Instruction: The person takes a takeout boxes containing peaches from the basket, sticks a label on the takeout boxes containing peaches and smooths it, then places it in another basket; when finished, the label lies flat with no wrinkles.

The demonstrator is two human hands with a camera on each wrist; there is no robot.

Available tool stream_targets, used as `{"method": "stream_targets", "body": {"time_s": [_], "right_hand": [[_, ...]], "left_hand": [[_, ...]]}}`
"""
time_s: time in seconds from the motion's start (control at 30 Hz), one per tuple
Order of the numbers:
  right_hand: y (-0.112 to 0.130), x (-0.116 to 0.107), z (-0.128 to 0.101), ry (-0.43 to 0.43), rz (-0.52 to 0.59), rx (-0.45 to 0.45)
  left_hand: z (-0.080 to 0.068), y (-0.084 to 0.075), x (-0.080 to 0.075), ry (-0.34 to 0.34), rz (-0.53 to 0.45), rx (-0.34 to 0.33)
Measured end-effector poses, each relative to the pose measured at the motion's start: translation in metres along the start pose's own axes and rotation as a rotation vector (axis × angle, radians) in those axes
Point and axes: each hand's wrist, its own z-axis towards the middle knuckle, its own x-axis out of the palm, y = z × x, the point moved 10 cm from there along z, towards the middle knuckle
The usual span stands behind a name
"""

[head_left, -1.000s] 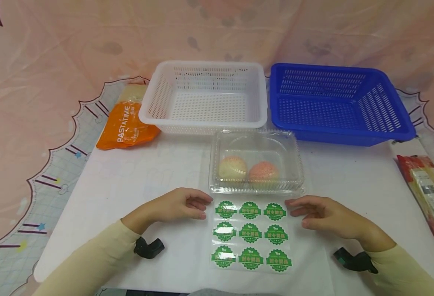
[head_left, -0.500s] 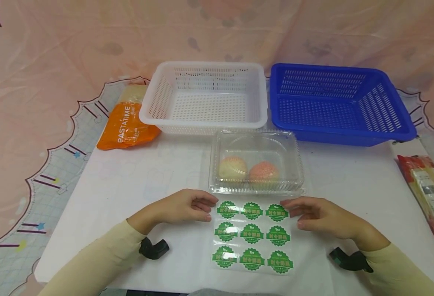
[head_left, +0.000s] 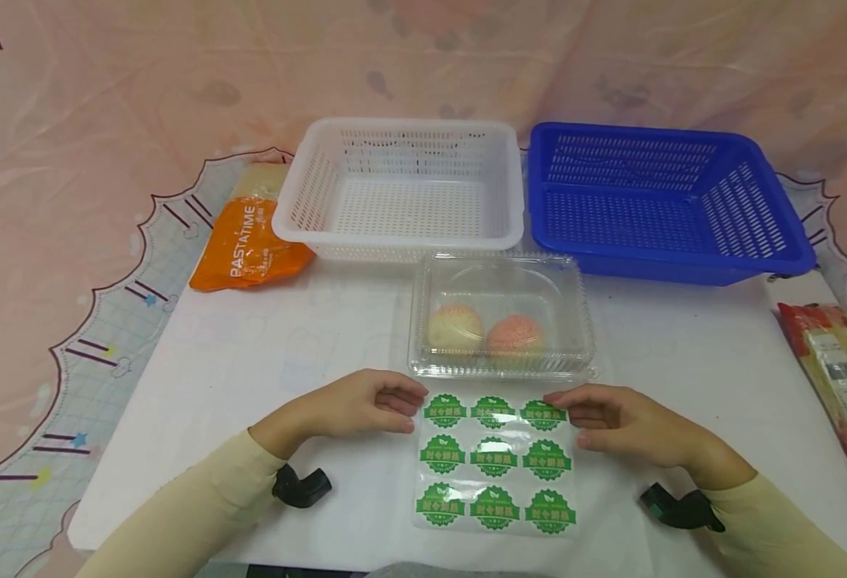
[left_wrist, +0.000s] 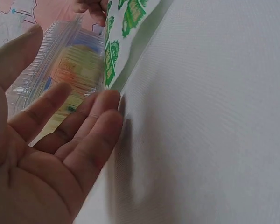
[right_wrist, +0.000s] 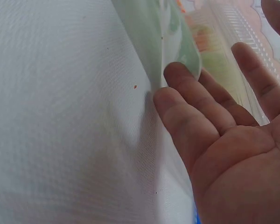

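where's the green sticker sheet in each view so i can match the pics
Head: sticker sheet, lower middle, just below the clear box.
Left wrist: sheet, at the top, just left of centre.
Right wrist: sheet, at the top, just right of centre.
Shared landmark: the clear box.

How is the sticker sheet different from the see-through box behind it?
The sticker sheet is thin; the clear box is deep.
The sticker sheet carries nine green stickers; the clear box has a pale ball and a pink ball inside.
Both the sticker sheet and the clear box are roughly rectangular and on the white table.
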Motion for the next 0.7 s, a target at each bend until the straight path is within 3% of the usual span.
{"method": "stream_targets", "body": {"time_s": [0.43, 0.7], "right_hand": [[0.0082, -0.0016, -0.0003, -0.004, 0.048, -0.087], [0.009, -0.0004, -0.0003, 0.003, 0.062, -0.096]], "left_hand": [[-0.0029, 0.0094, 0.0008, 0.036, -0.003, -0.098], [-0.0006, 0.0089, 0.004, 0.051, -0.04, -0.063]]}}
